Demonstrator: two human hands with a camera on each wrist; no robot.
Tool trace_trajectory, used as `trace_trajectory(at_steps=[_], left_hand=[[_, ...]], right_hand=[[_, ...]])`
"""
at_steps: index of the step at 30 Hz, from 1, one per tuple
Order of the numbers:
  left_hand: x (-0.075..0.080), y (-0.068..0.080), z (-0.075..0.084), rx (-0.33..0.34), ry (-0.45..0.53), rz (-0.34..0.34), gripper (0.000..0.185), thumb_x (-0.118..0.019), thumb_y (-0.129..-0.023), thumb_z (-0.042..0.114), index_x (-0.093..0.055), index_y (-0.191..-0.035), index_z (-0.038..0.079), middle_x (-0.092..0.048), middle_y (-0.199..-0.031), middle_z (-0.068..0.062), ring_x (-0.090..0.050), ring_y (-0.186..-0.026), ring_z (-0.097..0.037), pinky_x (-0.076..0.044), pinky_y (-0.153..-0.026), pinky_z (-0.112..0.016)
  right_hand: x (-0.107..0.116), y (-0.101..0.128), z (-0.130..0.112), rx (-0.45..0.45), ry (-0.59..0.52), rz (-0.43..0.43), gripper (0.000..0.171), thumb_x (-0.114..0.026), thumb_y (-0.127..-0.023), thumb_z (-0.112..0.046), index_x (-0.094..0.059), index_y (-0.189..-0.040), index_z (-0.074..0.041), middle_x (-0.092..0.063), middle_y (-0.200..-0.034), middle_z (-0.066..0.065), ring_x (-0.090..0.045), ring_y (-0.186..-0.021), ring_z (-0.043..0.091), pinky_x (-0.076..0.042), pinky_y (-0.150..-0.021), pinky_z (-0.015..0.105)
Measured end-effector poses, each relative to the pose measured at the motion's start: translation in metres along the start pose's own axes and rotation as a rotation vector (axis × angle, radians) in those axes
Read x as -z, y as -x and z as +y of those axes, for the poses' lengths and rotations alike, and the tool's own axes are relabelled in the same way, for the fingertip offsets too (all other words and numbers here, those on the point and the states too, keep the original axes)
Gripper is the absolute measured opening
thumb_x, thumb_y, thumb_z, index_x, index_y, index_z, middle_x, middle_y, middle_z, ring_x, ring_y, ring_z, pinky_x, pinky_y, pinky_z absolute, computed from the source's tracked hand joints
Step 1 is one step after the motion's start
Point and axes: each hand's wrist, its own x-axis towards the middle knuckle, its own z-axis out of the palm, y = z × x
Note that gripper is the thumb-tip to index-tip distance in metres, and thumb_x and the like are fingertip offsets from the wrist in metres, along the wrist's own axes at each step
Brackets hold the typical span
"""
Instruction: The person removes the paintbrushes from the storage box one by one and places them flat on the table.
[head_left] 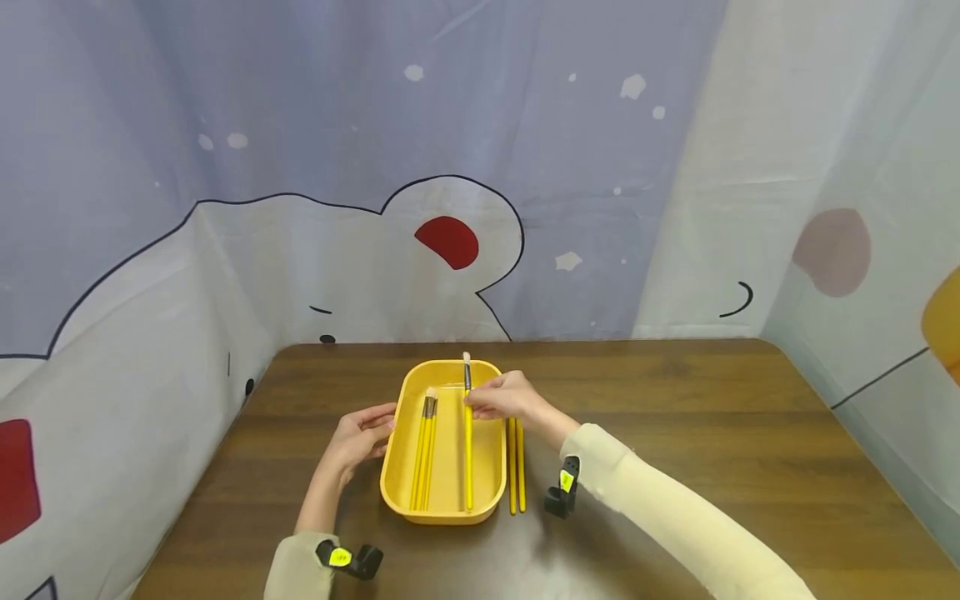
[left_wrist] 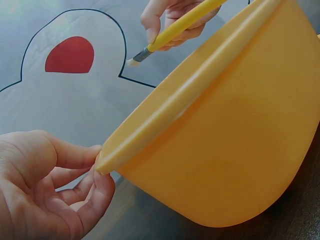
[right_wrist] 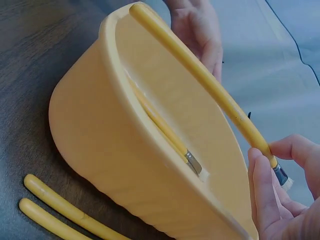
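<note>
A yellow plastic basin (head_left: 448,517) with rounded corners stands on the table. My left hand (head_left: 362,439) pinches its left rim between thumb and fingers, as the left wrist view (left_wrist: 55,175) shows up close. Over the basin's right side, my right hand (head_left: 504,395) pinches a yellow-handled paintbrush (head_left: 468,454) near its metal collar, pale bristles pointing away. Two similar paintbrushes (right_wrist: 165,131) lie side by side inside the basin, toward its left. Two more yellow handles (head_left: 517,475) lie on the table just right of the basin, their far ends hidden beneath the right arm.
The brown wooden table (head_left: 712,442) stretches out on both sides of the basin. A printed cloth curtain (head_left: 337,258) hangs behind its far edge and along the sides. Black wrist cameras (head_left: 561,492) are strapped at both sleeves.
</note>
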Motion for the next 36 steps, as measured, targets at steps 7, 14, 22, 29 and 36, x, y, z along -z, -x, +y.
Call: trace_trajectory(at_steps=[7, 14, 22, 29, 36], left_hand=[[-0.001, -0.001, 0.003, -0.001, -0.001, -0.003, 0.041, -0.056, -0.096, 0.008, -0.051, -0.136, -0.001, -0.058, -0.126, -0.023, -0.063, -0.088, -0.009, -0.056, -0.070, -0.023], [-0.001, 0.000, 0.003, 0.006, -0.002, 0.003, 0.040, -0.055, -0.096, 0.007, -0.051, -0.136, 0.000, -0.058, -0.125, -0.022, -0.062, -0.086, -0.008, -0.055, -0.069, -0.022], [-0.002, -0.001, 0.002, 0.008, 0.009, 0.008, 0.041, -0.056, -0.096, 0.008, -0.051, -0.136, 0.000, -0.057, -0.127, -0.023, -0.063, -0.087, -0.009, -0.055, -0.069, -0.022], [-0.002, -0.003, 0.002, 0.014, 0.015, 0.014, 0.041, -0.056, -0.096, 0.008, -0.051, -0.136, 0.001, -0.058, -0.127, -0.022, -0.063, -0.088, -0.009, -0.057, -0.070, -0.023], [-0.002, -0.002, 0.000, 0.018, 0.008, 0.016, 0.041, -0.056, -0.097, 0.010, -0.051, -0.137, 0.002, -0.058, -0.128, -0.022, -0.063, -0.089, -0.009, -0.056, -0.070, -0.023]], right_hand=[[0.008, 0.004, -0.005, 0.023, 0.018, 0.002, 0.024, -0.071, -0.083, -0.008, -0.070, -0.099, 0.009, -0.072, -0.072, 0.004, -0.066, -0.061, 0.007, -0.059, -0.070, 0.028], [0.016, 0.007, -0.006, 0.019, 0.024, 0.001, 0.025, -0.071, -0.083, -0.010, -0.070, -0.100, 0.007, -0.072, -0.073, 0.002, -0.066, -0.062, 0.007, -0.058, -0.068, 0.024], [0.029, 0.008, -0.008, 0.005, -0.014, 0.004, 0.028, -0.069, -0.083, -0.008, -0.066, -0.104, 0.010, -0.072, -0.072, 0.001, -0.066, -0.061, 0.007, -0.056, -0.062, 0.019], [0.039, 0.009, -0.007, -0.017, -0.052, 0.007, 0.033, -0.068, -0.084, -0.006, -0.061, -0.110, 0.013, -0.070, -0.071, 0.000, -0.066, -0.061, 0.006, -0.055, -0.060, 0.018], [0.048, 0.010, -0.003, -0.017, -0.056, 0.006, 0.035, -0.068, -0.085, -0.008, -0.061, -0.111, 0.014, -0.071, -0.070, 0.000, -0.066, -0.061, 0.006, -0.057, -0.065, 0.021]])
